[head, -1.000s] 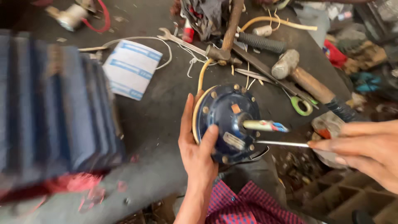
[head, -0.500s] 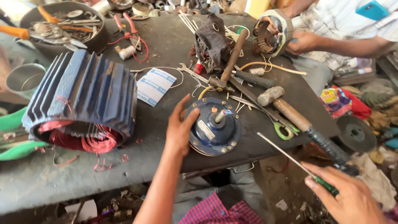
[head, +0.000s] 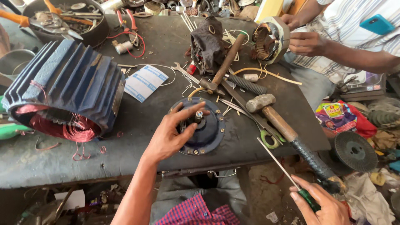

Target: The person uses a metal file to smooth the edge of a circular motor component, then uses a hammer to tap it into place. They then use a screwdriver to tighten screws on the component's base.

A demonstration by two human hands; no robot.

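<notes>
Head view shows the left hand spread over a round blue motor cover lying flat near the front edge of the dark workbench, fingers curled loosely about its centre shaft, thumb against the rim. The right hand hangs off the bench's front corner, closed around a green-handled screwdriver whose thin blade points up toward the cover. This looks like the steadying step before working the rim screws; next, the blade tip likely needs seating squarely in a screw while the left hand keeps the cover from turning.
</notes>
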